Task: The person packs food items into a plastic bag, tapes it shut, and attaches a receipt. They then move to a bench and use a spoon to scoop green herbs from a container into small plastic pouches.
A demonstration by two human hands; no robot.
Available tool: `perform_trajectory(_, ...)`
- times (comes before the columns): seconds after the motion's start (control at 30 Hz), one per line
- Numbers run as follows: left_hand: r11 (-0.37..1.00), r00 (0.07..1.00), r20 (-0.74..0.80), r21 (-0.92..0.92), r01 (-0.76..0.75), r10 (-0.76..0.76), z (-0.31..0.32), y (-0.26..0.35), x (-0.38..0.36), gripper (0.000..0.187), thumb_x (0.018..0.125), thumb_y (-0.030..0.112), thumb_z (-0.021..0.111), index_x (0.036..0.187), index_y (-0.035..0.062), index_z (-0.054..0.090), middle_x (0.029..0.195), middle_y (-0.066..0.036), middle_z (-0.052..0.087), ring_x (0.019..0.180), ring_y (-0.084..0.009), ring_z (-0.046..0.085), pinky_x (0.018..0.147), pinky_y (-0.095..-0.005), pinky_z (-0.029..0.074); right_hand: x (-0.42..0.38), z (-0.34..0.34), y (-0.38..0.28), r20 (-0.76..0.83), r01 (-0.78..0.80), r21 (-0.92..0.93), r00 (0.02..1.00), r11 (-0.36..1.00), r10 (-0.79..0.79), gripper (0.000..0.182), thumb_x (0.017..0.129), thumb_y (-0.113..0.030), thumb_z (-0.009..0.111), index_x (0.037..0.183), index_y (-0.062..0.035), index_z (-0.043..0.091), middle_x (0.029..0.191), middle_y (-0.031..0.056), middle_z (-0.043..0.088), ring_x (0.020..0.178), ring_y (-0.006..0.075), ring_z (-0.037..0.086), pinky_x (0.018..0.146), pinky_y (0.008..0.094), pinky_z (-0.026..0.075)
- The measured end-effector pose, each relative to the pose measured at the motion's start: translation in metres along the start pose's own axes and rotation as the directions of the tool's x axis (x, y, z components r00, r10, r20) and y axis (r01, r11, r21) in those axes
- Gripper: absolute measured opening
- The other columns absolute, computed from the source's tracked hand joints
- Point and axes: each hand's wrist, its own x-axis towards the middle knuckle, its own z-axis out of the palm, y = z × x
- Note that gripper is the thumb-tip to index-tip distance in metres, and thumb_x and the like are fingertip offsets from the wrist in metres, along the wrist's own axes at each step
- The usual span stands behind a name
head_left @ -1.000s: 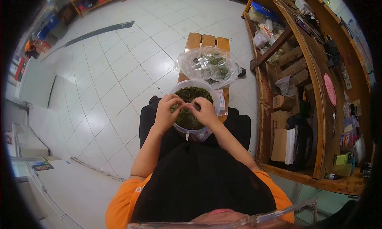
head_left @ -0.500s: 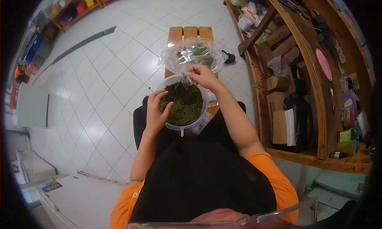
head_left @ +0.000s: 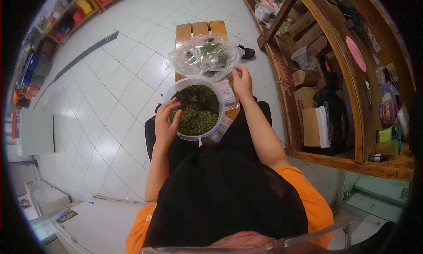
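Observation:
A round clear tub [head_left: 221, 105] full of green moss [head_left: 198, 117] stands between the knees at the near end of a wooden bench [head_left: 183, 33]. My left hand [head_left: 168, 119] is at the tub's left rim, fingers apart over the moss, holding nothing. Just beyond the tub, a clear plastic bag [head_left: 205, 55] with green stuff inside lies on the bench. My right hand [head_left: 242, 81] is raised to the right of the bag, its fingers bent together; whether anything small is between them cannot be made out. Flat printed packets [head_left: 227, 94] lie right of the tub.
A wooden shelf unit [head_left: 282, 108] with boxes and bags runs along the right. A black shoe [head_left: 247, 52] is on the floor beside the bench. White cabinets [head_left: 97, 223] stand at the lower left, and shelves with coloured items [head_left: 83, 6] at the upper left.
My right hand has moved right, away from the tub and the bag, letting go of the bag's near edge. The bag now lies lower behind the tub. My left hand remains at the rim.

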Motion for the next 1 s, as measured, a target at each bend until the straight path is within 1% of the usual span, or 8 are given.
perform_trajectory(0.07,0.998,0.999,0.028,0.048,-0.041,0.040,0.001,-0.005,0.000,0.027,0.078,0.008,0.068,0.104,0.0053,0.061,0.120,-0.012,0.059,0.107,-0.0304,0.054,0.093,-0.0381,0.041,-0.030,-0.025,-0.003,0.157,-0.270,-0.254,0.936,0.929,0.315,0.025,0.085,-0.025,0.060,0.095,-0.0025,0.066,0.098,0.0217,0.065,0.092,0.0362,0.062,0.077,0.0444,0.047)
perform_trajectory(0.2,0.989,0.998,-0.063,0.144,-0.009,0.018,0.007,0.013,0.006,0.025,0.074,0.002,0.070,0.097,0.0064,0.062,0.117,-0.012,0.059,0.108,-0.0304,0.054,0.093,-0.0390,0.043,-0.085,-0.035,0.031,0.730,0.244,-0.617,0.532,0.748,0.429,0.027,0.073,-0.030,0.069,0.088,-0.0082,0.071,0.092,0.0120,0.069,0.089,0.0324,0.065,0.075,0.0432,0.050)
perform_trajectory(0.33,0.990,0.985,-0.134,0.108,-0.092,0.106,0.016,0.024,0.008,0.026,0.071,0.001,0.070,0.096,0.0054,0.062,0.112,-0.011,0.059,0.103,-0.0307,0.055,0.088,-0.0390,0.043,-0.096,-0.034,0.016,0.709,0.380,-0.664,0.593,0.644,0.381,0.027,0.070,-0.029,0.071,0.086,-0.0081,0.071,0.086,0.0123,0.068,0.087,0.0322,0.064,0.081,0.0442,0.049)
perform_trajectory(0.6,0.936,0.941,0.044,-0.129,-0.328,0.336,0.038,0.079,-0.005,0.027,0.071,0.000,0.069,0.097,0.0043,0.060,0.108,-0.012,0.059,0.100,-0.0309,0.055,0.086,-0.0392,0.044,-0.091,-0.084,-0.004,0.795,0.226,-0.278,0.600,0.934,0.091,0.017,0.077,-0.021,0.067,0.092,-0.0143,0.071,0.118,0.0139,0.057,0.117,0.0318,0.048,0.091,0.0469,0.041)
perform_trajectory(0.73,0.924,0.936,0.049,-0.189,-0.333,0.348,0.053,0.080,-0.004,0.028,0.071,0.000,0.069,0.096,0.0041,0.060,0.105,-0.012,0.059,0.099,-0.0309,0.055,0.085,-0.0393,0.045,-0.104,-0.059,0.001,0.697,0.306,-0.593,0.658,0.745,0.285,0.021,0.078,-0.024,0.066,0.097,-0.0161,0.070,0.118,0.0141,0.057,0.117,0.0325,0.048,0.092,0.0494,0.038)
perform_trajectory(0.8,0.920,0.933,0.056,-0.198,-0.340,0.356,0.053,0.080,-0.004,0.027,0.071,0.000,0.069,0.096,0.0041,0.060,0.104,-0.011,0.058,0.099,-0.0309,0.055,0.084,-0.0394,0.045,-0.104,-0.046,0.005,0.757,0.408,-0.634,0.501,0.657,0.420,0.025,0.078,-0.027,0.065,0.100,-0.0167,0.069,0.116,0.0141,0.058,0.115,0.0327,0.050,0.094,0.0515,0.034)
perform_trajectory(0.93,0.923,0.934,0.076,-0.203,-0.328,0.348,0.046,0.081,-0.010,0.025,0.072,0.000,0.068,0.095,0.0043,0.060,0.103,-0.011,0.058,0.099,-0.0308,0.055,0.084,-0.0400,0.044,-0.094,-0.061,-0.015,0.783,0.176,-0.569,0.416,0.803,0.463,0.025,0.078,-0.027,0.066,0.098,-0.0122,0.068,0.120,0.0173,0.056,0.104,0.0352,0.057,0.086,0.0463,0.045)
perform_trajectory(1.0,0.922,0.930,0.096,-0.201,-0.331,0.354,0.048,0.078,-0.014,0.031,0.072,0.004,0.071,0.100,0.0041,0.059,0.107,-0.012,0.058,0.101,-0.0313,0.054,0.086,-0.0406,0.044,-0.107,-0.084,-0.027,0.781,0.203,-0.428,0.574,0.881,0.247,0.020,0.079,-0.019,0.065,0.095,-0.0081,0.067,0.121,0.0177,0.055,0.103,0.0364,0.058,0.084,0.0432,0.047)
